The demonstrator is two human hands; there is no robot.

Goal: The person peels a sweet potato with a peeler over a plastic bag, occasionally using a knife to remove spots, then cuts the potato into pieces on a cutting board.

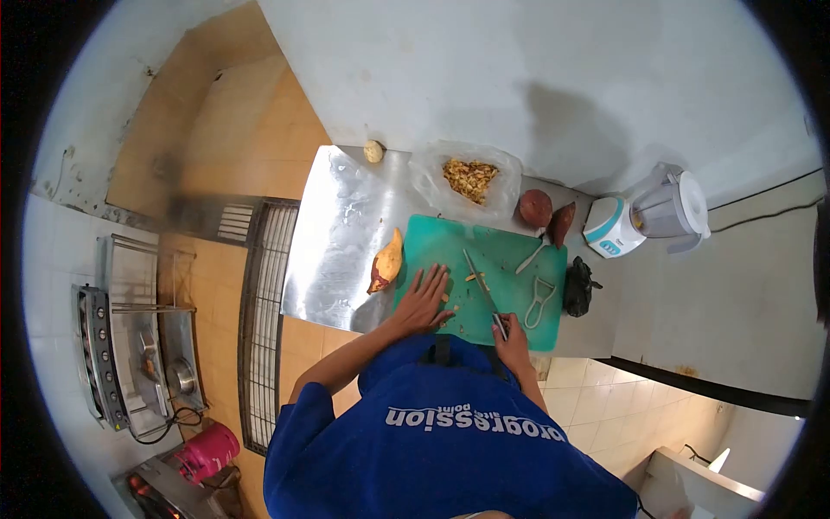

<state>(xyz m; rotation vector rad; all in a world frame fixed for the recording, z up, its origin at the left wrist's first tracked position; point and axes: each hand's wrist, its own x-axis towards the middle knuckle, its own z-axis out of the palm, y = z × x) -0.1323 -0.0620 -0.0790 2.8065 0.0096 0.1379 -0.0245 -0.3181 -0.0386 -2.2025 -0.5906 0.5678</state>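
The knife (482,281) lies with its blade flat over the green cutting board (450,238), tip pointing away from the person. The right hand (513,339) is closed around its handle at the near edge of the board. A knife like this is likely stiff, light and sharp, so the handle is the safe place to hold it. The left hand (423,298) is spread open and flat on the board, holding nothing. Its fingertips are near small yellow pieces (475,278) that sit by the blade. Those bits look little and may slide about.

On the far right part of the board lie a peeler (540,298) and a smaller white tool (529,258). A half-peeled sweet potato (386,261) rests just left of the board on the shiny metal table (333,251). Behind the board is a clear bag of peelings (469,179). Beside it are a round reddish sweet potato (535,208) and a long one (562,223). A small pale one (373,151) sits at the back edge of the table. A dark lump (579,285) lies right of the board, and a blender (644,214) stands farther right. Nothing lies between the hands and the knife.
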